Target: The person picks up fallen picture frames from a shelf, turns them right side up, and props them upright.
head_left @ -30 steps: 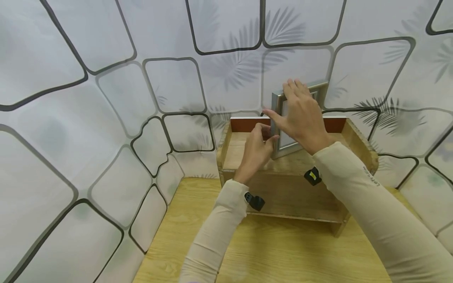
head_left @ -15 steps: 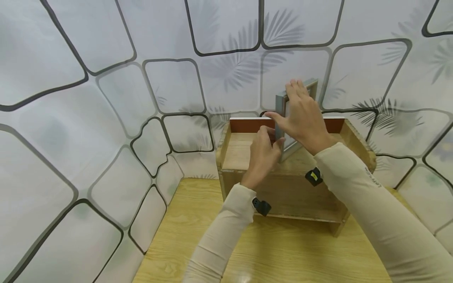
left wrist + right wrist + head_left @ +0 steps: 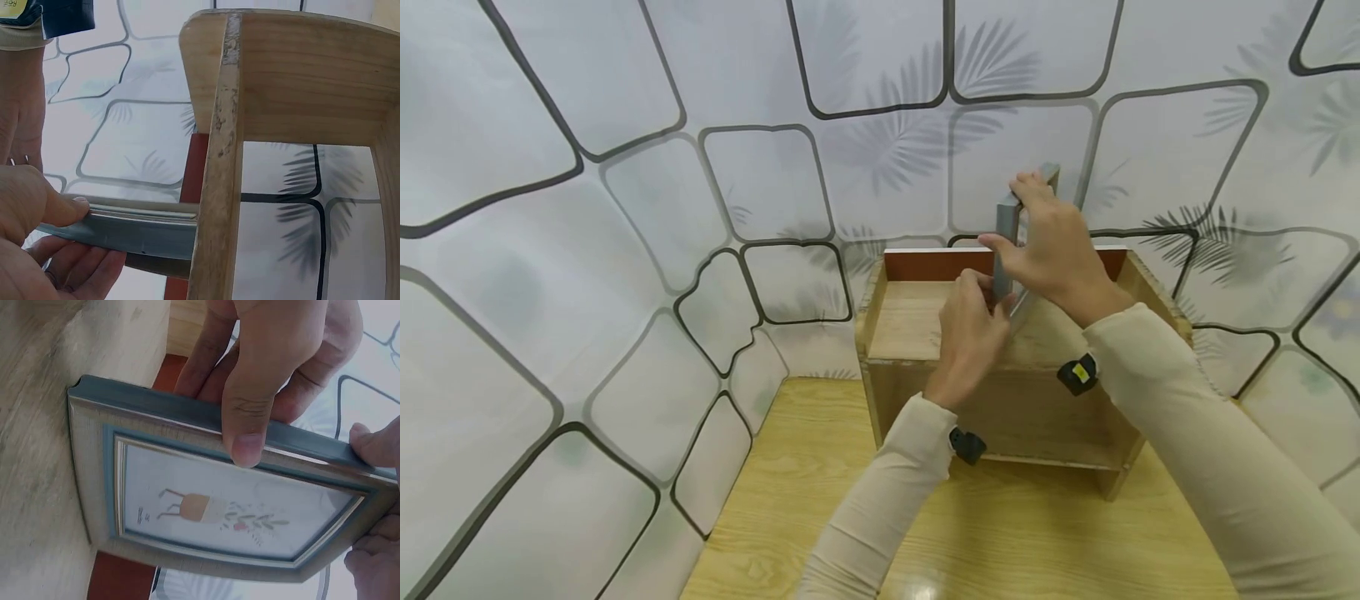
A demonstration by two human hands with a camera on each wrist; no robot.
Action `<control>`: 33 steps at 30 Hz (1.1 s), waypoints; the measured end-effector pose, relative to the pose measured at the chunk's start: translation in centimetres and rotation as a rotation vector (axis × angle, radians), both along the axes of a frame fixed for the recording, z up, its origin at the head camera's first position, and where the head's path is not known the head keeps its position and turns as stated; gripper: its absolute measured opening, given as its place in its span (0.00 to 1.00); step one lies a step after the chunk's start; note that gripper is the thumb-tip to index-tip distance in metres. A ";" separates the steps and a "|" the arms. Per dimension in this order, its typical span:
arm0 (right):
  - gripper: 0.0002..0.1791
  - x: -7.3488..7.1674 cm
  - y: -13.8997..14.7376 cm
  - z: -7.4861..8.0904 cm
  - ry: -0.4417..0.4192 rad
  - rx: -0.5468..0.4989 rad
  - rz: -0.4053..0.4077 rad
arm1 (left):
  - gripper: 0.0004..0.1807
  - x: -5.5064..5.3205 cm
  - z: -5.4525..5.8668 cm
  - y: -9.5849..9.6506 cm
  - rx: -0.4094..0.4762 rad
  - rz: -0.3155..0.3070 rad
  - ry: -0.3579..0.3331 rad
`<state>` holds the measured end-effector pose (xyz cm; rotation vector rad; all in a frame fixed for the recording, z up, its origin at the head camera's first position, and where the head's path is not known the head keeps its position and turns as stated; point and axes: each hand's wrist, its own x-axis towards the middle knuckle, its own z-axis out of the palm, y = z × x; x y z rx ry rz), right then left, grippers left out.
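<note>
A silver-grey picture frame [image 3: 1006, 233] stands upright on the top board of a small wooden shelf [image 3: 913, 329], its narrow side edge turned toward me in the head view. My left hand [image 3: 972, 333] pinches that near edge low down, thumb on the front face and fingers behind, as the right wrist view shows. Higher up, my right hand [image 3: 1060, 254] holds the top corner, its thumb along the side edge. Inside the frame, a print [image 3: 237, 506] of a plant in a legged pot shows in the right wrist view. The frame's bottom edge meets the board.
The shelf has raised side walls and a red-brown back strip [image 3: 925, 266], with an open compartment [image 3: 1045, 417] below. It stands on a yellow wood-grain table [image 3: 805, 467] against patterned wall covering [image 3: 895, 183].
The picture frame has turned from showing much of its face to nearly edge-on in the head view. Both hands have shifted slightly right with it, keeping their hold.
</note>
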<state>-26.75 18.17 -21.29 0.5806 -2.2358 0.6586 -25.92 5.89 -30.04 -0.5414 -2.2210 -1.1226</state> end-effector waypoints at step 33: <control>0.36 -1.3 3.0 -0.2 0.063 -0.057 0.222 | 0.10 -0.4 -1.6 -1.1 -0.006 -0.068 -0.001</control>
